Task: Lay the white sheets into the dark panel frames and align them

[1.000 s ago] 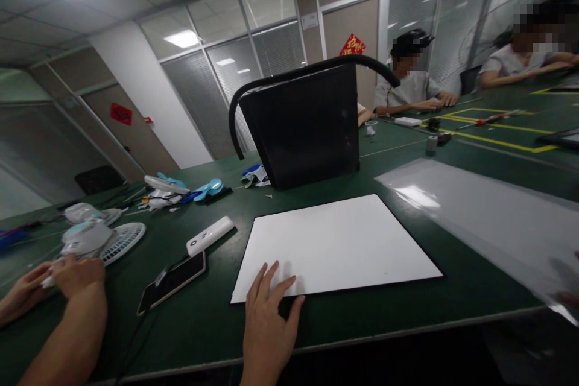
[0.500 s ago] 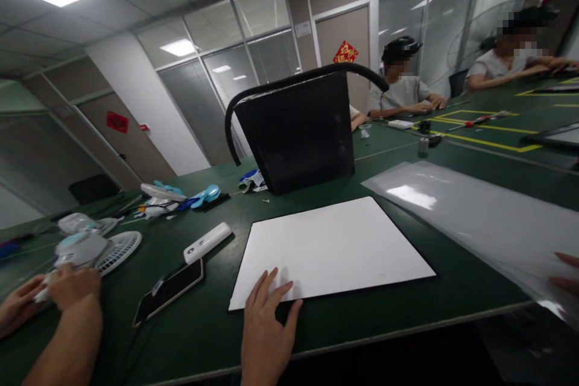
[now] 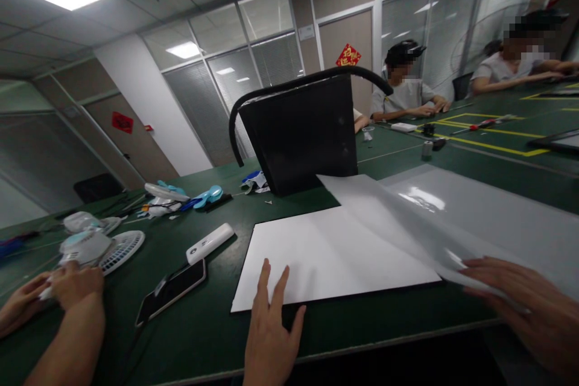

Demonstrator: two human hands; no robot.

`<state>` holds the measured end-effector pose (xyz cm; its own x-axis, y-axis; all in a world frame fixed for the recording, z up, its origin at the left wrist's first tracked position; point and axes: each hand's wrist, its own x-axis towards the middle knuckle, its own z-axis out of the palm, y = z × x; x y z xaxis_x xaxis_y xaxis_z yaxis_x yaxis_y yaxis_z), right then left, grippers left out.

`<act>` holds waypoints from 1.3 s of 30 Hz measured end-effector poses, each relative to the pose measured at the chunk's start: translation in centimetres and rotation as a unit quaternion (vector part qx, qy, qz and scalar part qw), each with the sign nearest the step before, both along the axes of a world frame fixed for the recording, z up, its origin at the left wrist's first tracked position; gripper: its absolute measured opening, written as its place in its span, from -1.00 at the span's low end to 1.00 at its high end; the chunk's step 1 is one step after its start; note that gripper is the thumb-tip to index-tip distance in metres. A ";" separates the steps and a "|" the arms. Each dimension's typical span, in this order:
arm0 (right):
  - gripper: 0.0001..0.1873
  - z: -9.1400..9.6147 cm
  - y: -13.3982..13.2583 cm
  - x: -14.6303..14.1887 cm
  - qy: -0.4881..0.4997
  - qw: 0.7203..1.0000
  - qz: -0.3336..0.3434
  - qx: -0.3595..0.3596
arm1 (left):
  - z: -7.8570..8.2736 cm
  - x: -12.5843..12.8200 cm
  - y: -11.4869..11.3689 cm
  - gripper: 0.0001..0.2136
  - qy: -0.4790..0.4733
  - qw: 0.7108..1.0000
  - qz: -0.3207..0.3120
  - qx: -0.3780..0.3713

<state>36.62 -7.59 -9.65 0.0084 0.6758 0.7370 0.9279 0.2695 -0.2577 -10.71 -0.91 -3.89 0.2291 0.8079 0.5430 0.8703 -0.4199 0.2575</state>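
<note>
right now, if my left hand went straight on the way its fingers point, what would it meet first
Likely the black-edged white board: your left hand has fingertips over its near part, contact unclear. Beyond it, the upright black panel seems next, though depth is uncertain.

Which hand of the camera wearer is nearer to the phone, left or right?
Left. The left hand is to the right of the phone, at the near edge of the white board; the right hand, farther right, holds a translucent sheet.

On the green desk (image 3: 217, 329) lie a black-edged white board (image 3: 298, 253), a translucent sheet (image 3: 506, 211), a phone (image 3: 183, 288) and a white oblong device (image 3: 210, 242).
</note>
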 end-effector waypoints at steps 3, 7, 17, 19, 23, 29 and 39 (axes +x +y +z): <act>-0.68 1.7 0.6 -4.0 -0.074 0.991 0.114 -0.007 | 0.6 0.5 -0.6 -0.32 -0.011 1.000 0.018 0.016; -0.69 3.1 1.1 -6.3 -0.115 0.979 0.166 -0.019 | 1.3 0.9 -1.0 -0.40 -0.014 0.998 0.027 0.048; -0.43 1.1 1.7 -6.4 -0.085 0.989 0.121 -0.015 | -0.6 -0.3 0.5 -0.74 0.019 0.998 -0.054 -0.011; -0.39 1.6 1.6 -7.0 -0.067 0.991 0.110 -0.023 | -0.7 -0.2 0.6 -0.75 0.009 0.999 -0.048 -0.014; -0.40 2.2 1.8 -8.3 -0.066 0.996 0.058 -0.018 | -0.5 -0.1 0.6 -0.71 0.016 0.999 -0.051 -0.004; -0.52 1.0 2.4 -8.8 -0.134 0.990 0.013 -0.039 | -0.2 -0.1 0.5 -0.71 0.042 0.997 -0.060 -0.022; -0.41 1.0 2.5 -8.8 -0.202 0.979 -0.011 -0.025 | 0.4 0.0 0.6 -0.63 0.086 0.992 -0.079 -0.054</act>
<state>27.79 -5.06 -8.64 -0.2625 0.7141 0.6489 0.9621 0.2448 0.1199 -10.76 -0.29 -3.53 0.4390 0.8056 0.3977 0.8306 -0.5327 0.1622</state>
